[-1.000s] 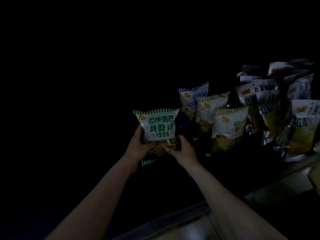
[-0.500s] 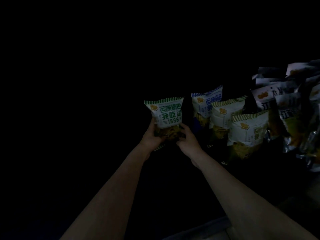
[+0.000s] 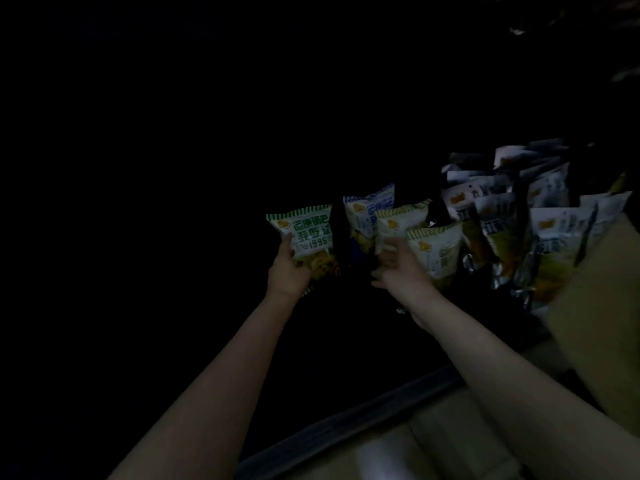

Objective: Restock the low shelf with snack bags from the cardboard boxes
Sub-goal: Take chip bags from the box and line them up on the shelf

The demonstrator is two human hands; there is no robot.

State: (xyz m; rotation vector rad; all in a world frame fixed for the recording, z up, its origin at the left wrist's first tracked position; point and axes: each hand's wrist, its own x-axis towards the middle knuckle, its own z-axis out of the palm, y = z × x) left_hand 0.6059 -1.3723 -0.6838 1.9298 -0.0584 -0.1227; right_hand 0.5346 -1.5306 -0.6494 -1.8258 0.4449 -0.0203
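The left hand point(image 3: 289, 271) is gripping a green bag point(image 3: 304, 237) by its lower left edge, holding it upright deep in the dark shelf point(image 3: 346, 424), just left of the bags already standing there. The right hand point(image 3: 398, 268) is hanging released beside it, fingers spread and holding nothing, near the lower edge of the blue bag point(image 3: 370, 211).

To set this bag well, I would judge, the left hand should be lowering it until its base is sitting flat, label facing out, then easing off so it is not tipping forward (the right hand is close enough to steady it or the neighbours).

Counting what is showing: one green bag in hand, one blue bag and two more green-trimmed bags point(image 3: 436, 247) standing to its right, then a crowded cluster of silver bags point(image 3: 502, 230) farther right, too dim and overlapped to be counting surely. One box point(image 3: 599, 306) is edging in at the right.
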